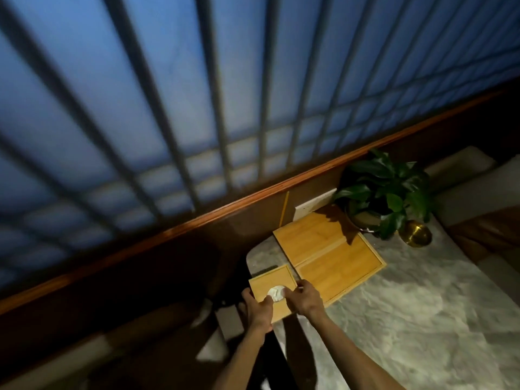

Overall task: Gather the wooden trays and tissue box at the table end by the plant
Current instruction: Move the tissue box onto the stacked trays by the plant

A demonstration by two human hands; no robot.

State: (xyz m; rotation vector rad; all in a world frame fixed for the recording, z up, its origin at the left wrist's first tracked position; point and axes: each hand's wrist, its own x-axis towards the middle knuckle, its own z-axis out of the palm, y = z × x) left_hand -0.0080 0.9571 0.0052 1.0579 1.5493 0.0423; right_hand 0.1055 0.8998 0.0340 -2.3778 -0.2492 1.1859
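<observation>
Wooden tissue box sits at the desk corner, just beside the wooden trays, which lie side by side near the potted plant. Left hand grip is clamped on the box's near-left edge; right hand grip is clamped on its right edge. White tissue shows between them.
</observation>
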